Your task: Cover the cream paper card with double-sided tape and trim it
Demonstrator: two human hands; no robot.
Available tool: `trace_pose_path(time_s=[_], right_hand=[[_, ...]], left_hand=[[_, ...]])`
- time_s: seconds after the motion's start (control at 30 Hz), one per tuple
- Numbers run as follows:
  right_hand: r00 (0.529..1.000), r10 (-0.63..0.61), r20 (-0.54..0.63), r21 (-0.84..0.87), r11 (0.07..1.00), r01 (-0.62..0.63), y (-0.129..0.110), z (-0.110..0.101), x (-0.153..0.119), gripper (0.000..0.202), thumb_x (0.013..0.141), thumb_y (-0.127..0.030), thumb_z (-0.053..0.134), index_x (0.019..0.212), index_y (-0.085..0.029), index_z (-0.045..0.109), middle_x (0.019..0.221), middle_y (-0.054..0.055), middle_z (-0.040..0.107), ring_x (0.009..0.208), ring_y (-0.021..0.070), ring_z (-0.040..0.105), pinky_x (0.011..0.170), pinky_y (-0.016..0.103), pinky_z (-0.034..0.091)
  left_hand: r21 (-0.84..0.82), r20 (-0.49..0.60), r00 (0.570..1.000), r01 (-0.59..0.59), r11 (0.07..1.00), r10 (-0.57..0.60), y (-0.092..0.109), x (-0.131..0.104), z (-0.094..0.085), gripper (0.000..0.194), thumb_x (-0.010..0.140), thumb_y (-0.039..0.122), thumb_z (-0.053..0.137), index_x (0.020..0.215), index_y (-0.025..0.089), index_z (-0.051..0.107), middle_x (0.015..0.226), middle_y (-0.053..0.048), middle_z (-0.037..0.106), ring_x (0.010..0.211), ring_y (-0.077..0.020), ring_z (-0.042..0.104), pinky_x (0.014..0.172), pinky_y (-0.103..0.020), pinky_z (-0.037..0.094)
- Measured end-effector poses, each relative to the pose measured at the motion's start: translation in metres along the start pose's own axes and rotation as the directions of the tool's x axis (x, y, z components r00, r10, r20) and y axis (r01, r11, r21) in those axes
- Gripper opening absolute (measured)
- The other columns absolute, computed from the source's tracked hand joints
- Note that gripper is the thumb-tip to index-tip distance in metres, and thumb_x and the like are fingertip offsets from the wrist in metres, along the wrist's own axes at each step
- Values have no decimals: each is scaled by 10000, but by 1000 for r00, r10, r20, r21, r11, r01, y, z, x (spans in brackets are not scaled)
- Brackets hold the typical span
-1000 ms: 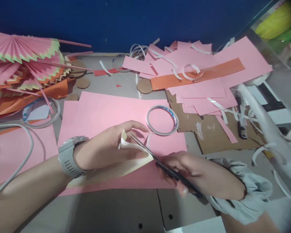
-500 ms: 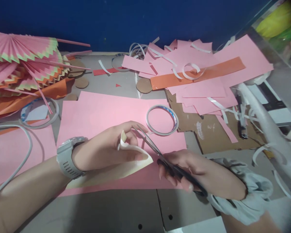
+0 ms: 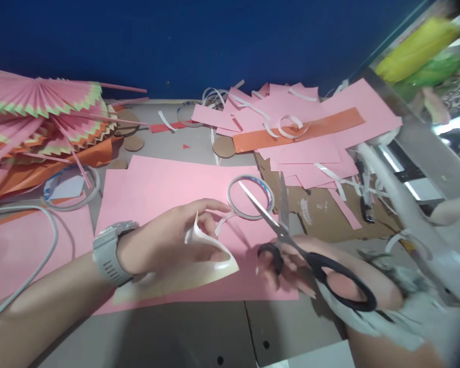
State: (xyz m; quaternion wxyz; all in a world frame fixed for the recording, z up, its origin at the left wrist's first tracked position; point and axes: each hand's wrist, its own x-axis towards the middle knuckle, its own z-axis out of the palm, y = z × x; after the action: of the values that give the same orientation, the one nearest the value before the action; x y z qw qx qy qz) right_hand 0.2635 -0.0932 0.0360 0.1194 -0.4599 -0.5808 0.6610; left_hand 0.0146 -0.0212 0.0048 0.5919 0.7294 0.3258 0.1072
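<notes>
My left hand [image 3: 172,235], wearing a grey watch [image 3: 111,253], pinches a curled sheet of cream and white paper [image 3: 203,276] between thumb and fingers. My right hand [image 3: 291,271] grips black-handled scissors [image 3: 281,232], their blades spread wide and pointing away from me. Beyond my left fingertips, a roll of white tape [image 3: 271,199] lies on large pink paper [image 3: 164,179]. A short loose tape end [image 3: 223,221] reaches from the roll toward my left fingers; whether they touch it is unclear.
Pink paper sheets [image 3: 310,153] pile up at the back right, with an orange strip [image 3: 302,133] across them. Brown cardboard [image 3: 329,214] lies at right near a cutter knife [image 3: 366,204]. Folded pink paper fans [image 3: 38,97] and another tape roll [image 3: 95,186] sit at left.
My right hand has shifted right and away from my left hand, and the scissor blades have spread apart. My left hand keeps its hold on the paper. The view has tilted slightly.
</notes>
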Motion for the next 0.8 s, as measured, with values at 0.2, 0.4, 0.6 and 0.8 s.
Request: trace_pose_path(time_s=[0.2, 0.4, 0.6, 0.8], right_hand=[[778, 50, -626, -519, 718, -463, -4, -34, -22, 209, 879, -412, 427, 827, -242, 537, 725, 57, 625, 671, 233, 574, 587, 326, 380], [675, -161, -720, -657, 472, -588, 0, -75, -15, 152, 875, -359, 456, 833, -216, 487, 731, 101, 587, 656, 250, 535, 563, 311, 272], [715, -246, -654, -733, 441, -518, 4, -95, 3, 168, 885, -304, 457, 777, -201, 534, 723, 73, 564, 651, 194, 504, 576, 285, 269], [622, -328, -711, -702, 393, -595, -5, -79, 10, 231, 911, -298, 394, 894, -146, 567, 798, 118, 567, 671, 228, 513, 556, 299, 271]], left_hand=[[226, -36, 988, 157, 961, -153, 23, -16, -19, 583, 801, 515, 587, 1304, 334, 354, 860, 47, 619, 858, -190, 593, 734, -276, 414], [409, -11, 986, 154, 900, -164, 29, -22, -26, 525, 823, 475, 555, 1292, 303, 395, 817, 41, 624, 793, -187, 592, 639, -242, 382], [596, -58, 981, 183, 782, -185, 29, -25, -27, 423, 805, 438, 543, 1194, 283, 482, 834, 13, 622, 743, -201, 577, 595, -250, 344], [621, -176, 966, 259, 740, -191, 22, -29, -23, 483, 770, 427, 567, 1208, 255, 458, 897, -26, 632, 752, -220, 595, 610, -259, 366]])
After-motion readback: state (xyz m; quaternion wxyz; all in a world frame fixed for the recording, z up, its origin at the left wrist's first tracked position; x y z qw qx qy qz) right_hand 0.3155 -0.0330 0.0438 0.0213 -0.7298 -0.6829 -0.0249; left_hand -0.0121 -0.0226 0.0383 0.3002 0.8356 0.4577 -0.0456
